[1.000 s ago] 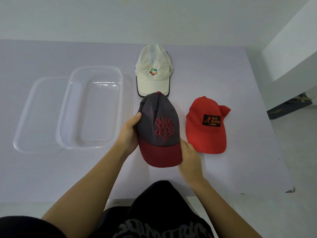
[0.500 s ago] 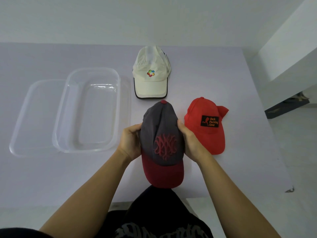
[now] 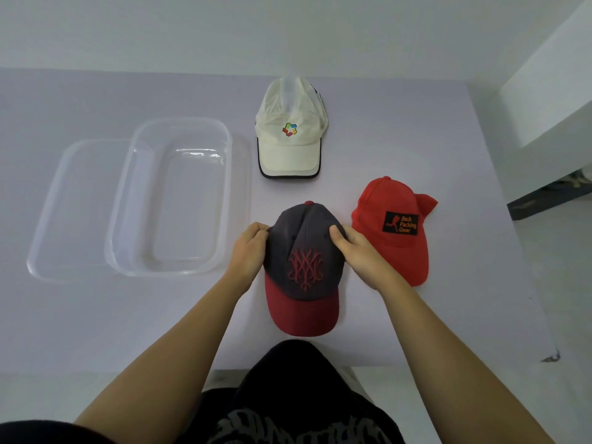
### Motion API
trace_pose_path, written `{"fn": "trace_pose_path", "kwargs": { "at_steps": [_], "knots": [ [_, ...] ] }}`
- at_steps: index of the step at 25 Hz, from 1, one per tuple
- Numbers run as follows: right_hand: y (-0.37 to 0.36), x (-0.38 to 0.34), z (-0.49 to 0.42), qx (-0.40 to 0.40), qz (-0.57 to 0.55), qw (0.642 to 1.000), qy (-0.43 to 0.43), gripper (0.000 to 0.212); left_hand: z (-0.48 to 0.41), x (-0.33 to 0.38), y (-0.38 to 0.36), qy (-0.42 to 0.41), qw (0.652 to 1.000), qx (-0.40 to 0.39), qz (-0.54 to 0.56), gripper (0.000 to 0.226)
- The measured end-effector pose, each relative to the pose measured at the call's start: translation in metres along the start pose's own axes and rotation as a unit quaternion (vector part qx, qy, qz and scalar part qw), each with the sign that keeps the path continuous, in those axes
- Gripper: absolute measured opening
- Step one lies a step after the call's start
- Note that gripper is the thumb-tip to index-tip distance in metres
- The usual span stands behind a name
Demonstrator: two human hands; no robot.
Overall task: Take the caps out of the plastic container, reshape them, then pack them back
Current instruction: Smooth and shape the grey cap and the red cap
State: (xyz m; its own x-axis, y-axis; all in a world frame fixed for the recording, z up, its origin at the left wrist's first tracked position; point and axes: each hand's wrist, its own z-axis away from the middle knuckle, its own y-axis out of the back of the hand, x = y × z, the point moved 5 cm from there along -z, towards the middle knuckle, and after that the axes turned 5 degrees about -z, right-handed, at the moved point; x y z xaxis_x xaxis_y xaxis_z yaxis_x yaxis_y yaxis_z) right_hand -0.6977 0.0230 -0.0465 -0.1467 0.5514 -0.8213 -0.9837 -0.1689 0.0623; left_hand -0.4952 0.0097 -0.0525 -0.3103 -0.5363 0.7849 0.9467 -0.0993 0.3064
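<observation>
Lid: a flat clear lid lies on the table at 9 o'clock, farthest left.
Container: the clear plastic container sits just right of the lid and touches or overlaps it. It is open, with no caps inside.
Left hand: your left hand grips the 9 o'clock side of the grey cap's crown, thumb on top.
Grey cap: the grey cap sits directly before you. Its dark red brim points to 6 o'clock, and a crease runs down the crown.
White cap: the white cap lies apart at 12 o'clock.
Right hand: your right hand grips the crown's 3 o'clock side, thumb pressing on top.
Red cap: the red cap lies at 3 o'clock, just beside your right hand.
Doing it well: squeeze evenly from both sides. Probably best to round the crown from inside, so the crease eases out without bending the brim.
</observation>
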Motion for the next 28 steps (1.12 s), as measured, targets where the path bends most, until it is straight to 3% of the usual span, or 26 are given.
{"fn": "trace_pose_path", "kwargs": {
  "at_steps": [3, 10, 14, 20, 28],
  "knots": [
    [-0.009, 0.003, -0.004, 0.004, -0.006, 1.0, 0.002, 0.031, -0.003, 0.002, -0.009, -0.002, 1.0, -0.006, -0.006, 0.03],
    [-0.001, 0.002, -0.005, 0.005, -0.013, 1.0, -0.009, 0.038, -0.007, -0.003, -0.001, 0.0, 1.0, 0.006, 0.019, 0.028],
    [0.0, 0.004, -0.01, -0.016, -0.028, 0.997, -0.069, 0.056, -0.011, -0.006, -0.004, -0.02, 0.999, -0.031, -0.039, 0.03],
    [0.008, 0.009, -0.013, -0.006, 0.021, 1.0, 0.012, 0.04, -0.011, -0.001, 0.0, -0.057, 0.996, -0.036, -0.053, 0.028],
    [0.001, 0.005, -0.019, -0.056, -0.027, 0.997, -0.038, 0.044, -0.003, 0.015, -0.006, -0.078, 0.991, -0.048, -0.098, 0.027]
  ]
}}
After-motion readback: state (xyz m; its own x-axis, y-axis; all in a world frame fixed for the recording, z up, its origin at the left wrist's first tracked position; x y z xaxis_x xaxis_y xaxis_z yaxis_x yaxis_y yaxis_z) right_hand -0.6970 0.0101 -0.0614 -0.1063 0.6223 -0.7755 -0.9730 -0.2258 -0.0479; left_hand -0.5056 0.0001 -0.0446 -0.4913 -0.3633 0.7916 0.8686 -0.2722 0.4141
